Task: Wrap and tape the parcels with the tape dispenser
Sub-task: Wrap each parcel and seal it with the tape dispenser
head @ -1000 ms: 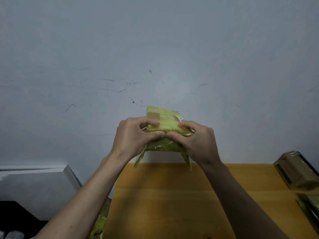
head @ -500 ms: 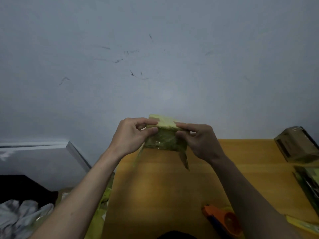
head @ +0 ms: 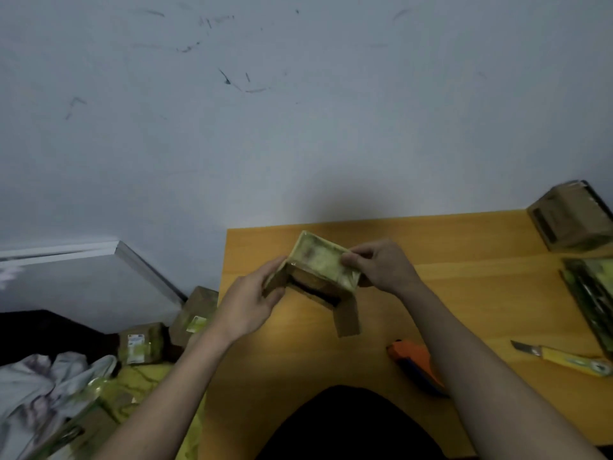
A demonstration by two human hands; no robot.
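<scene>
The tape dispenser (head: 416, 366) lay on the surface (head: 481, 287); relative to it, the parcel (head: 318, 273) was up left, the utility knife (head: 564, 358) right, a box (head: 570, 220) far behind right.

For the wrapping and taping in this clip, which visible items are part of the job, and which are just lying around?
Part of the job:
- small yellow-green wrapped parcel, held by left hand and right hand
- orange and blue tape dispenser on the wooden table

Lying about:
- yellow utility knife
- brown taped box at the table's far right
- crumpled white cloth
</scene>
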